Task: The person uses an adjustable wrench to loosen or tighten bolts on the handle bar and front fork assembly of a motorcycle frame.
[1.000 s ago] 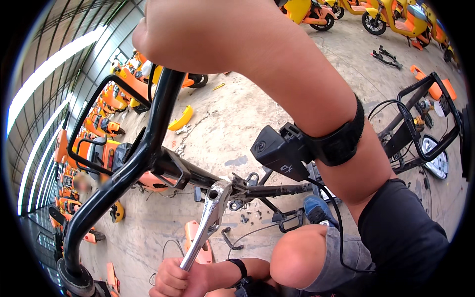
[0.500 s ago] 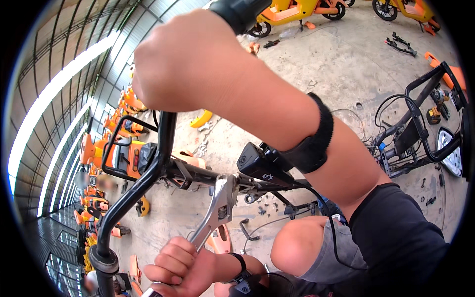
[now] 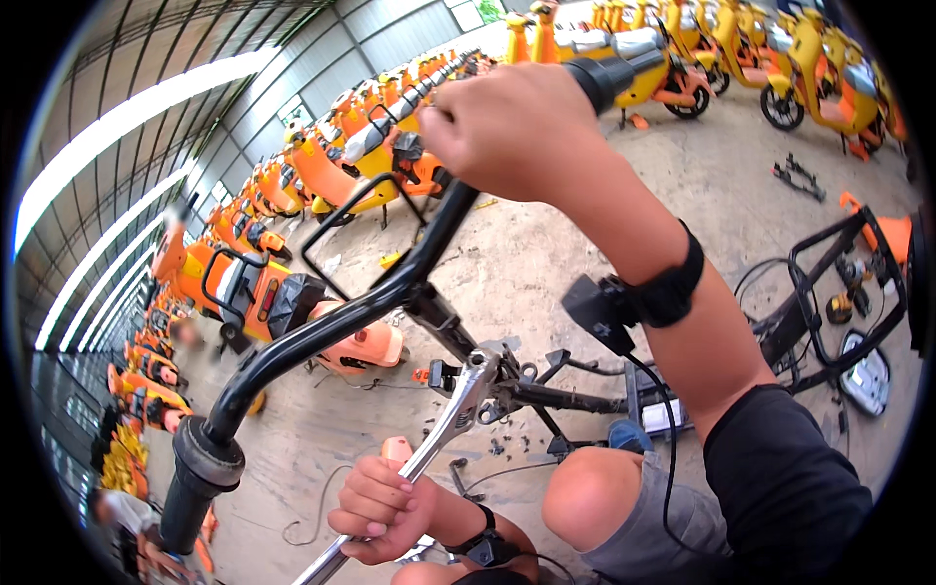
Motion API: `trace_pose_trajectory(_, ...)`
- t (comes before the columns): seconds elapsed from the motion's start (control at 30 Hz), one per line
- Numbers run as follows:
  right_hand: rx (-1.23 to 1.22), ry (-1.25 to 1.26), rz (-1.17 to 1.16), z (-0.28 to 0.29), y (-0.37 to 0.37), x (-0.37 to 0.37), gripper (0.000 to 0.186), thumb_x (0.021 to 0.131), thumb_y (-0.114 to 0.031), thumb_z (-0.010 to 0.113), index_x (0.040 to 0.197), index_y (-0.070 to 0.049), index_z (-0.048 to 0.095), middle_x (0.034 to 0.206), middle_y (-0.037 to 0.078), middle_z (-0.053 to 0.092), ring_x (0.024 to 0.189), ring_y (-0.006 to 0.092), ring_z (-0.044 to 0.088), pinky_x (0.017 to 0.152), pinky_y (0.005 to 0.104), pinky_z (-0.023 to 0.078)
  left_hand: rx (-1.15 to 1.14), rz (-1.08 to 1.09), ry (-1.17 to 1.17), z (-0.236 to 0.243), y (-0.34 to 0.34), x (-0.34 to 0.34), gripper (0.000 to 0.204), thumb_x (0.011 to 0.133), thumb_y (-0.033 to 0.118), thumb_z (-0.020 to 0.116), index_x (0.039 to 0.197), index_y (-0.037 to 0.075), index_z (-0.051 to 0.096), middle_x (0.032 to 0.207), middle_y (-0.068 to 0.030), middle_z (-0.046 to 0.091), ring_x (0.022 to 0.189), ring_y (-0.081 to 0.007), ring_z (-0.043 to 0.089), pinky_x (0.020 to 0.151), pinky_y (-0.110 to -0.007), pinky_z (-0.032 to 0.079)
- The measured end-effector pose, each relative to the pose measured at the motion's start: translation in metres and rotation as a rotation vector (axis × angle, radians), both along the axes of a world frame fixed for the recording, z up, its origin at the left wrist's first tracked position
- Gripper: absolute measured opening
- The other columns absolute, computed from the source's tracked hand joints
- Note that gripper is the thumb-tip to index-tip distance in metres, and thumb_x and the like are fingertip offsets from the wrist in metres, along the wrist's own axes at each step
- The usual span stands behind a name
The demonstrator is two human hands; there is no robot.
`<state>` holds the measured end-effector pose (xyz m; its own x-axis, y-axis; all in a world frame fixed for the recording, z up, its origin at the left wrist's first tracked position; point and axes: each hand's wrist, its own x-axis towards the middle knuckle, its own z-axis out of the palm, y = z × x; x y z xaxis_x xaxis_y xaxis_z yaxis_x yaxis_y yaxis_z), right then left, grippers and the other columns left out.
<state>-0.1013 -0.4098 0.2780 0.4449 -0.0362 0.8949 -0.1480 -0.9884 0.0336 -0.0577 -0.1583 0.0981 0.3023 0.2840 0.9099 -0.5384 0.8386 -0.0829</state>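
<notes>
My right hand [image 3: 519, 132] is closed around the far end of a black handlebar [image 3: 317, 346], just below its dark rubber grip [image 3: 609, 78]. Low in the view, my left hand [image 3: 385, 507] is wrapped around the handle of a silver adjustable wrench [image 3: 448, 419]. The wrench slants up to the right, its head at the joint where the handlebar stem meets the black scooter frame [image 3: 585, 400]. What its jaws grip is hidden. Another rubber grip [image 3: 200, 478] caps the near left end of the handlebar.
Small loose parts lie on the concrete floor beneath the frame. To the right are a cordless power tool [image 3: 846, 292] and a light-coloured oval part [image 3: 866, 372]. An orange-yellow scooter [image 3: 263, 302] stands left, with rows of others behind. Another person [image 3: 136, 517] is at lower left.
The handlebar has swung, its far end and my right hand now farther right and lower in view. The wrench head remains at the stem joint, my left hand still around its handle. The view has shifted.
</notes>
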Motion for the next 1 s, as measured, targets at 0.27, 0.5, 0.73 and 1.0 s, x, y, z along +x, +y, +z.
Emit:
trace_pose_trajectory(0.27, 0.102, -0.026, -0.049, -0.005, -0.005, 0.007, 0.036, 0.086, -0.031, 0.042, 0.068, -0.009, 0.064, 0.057, 0.009, 0.060, 0.053, 0.0283, 0.060, 0.054, 0.0383, 0.048, 0.056, 0.006, -0.018, -0.008, 0.001, -0.003, 0.037, 0.095, 0.037, 0.040, 0.068, 0.013, 0.041, 0.048, 0.0017, 0.042, 0.037, -0.0102, 0.037, 0.050, -0.028, 0.036)
trace_pose_trajectory(0.5, 0.089, 0.002, -0.082, -0.003, 0.002, 0.010, 0.041, 0.089, -0.039, 0.042, 0.074, -0.009, 0.066, 0.053, 0.008, 0.055, 0.054, 0.0293, 0.058, 0.055, 0.0396, 0.045, -0.026, 0.169, 0.055, -0.008, -0.015, -0.022, 0.036, 0.095, 0.035, 0.041, 0.068, 0.010, 0.042, 0.049, -0.0005, 0.043, 0.037, -0.0122, 0.038, 0.044, -0.027, 0.039)
trace_pose_trajectory(0.73, 0.095, -0.029, -0.070, -0.009, -0.007, 0.008, 0.036, 0.084, -0.035, 0.044, 0.074, -0.009, 0.067, 0.054, 0.010, 0.057, 0.054, 0.0296, 0.058, 0.055, 0.0393, 0.046, -0.031, 0.129, -0.005, -0.011, -0.010, -0.028, 0.035, 0.093, 0.035, 0.047, 0.069, 0.010, 0.043, 0.048, 0.0006, 0.042, 0.036, -0.0113, 0.037, 0.039, -0.024, 0.033)
trace_pose_trajectory(1.0, 0.022, -0.095, -0.038, -0.004, -0.001, 0.004, 0.037, 0.087, -0.036, 0.046, 0.071, -0.007, 0.061, 0.055, 0.013, 0.054, 0.053, 0.0329, 0.054, 0.055, 0.0409, 0.043, -0.214, -0.069, -0.073, 0.025, 0.042, -0.042, 0.036, 0.095, 0.037, 0.042, 0.065, 0.016, 0.037, 0.047, 0.0055, 0.033, 0.038, -0.0074, 0.025, 0.040, -0.022, 0.025)
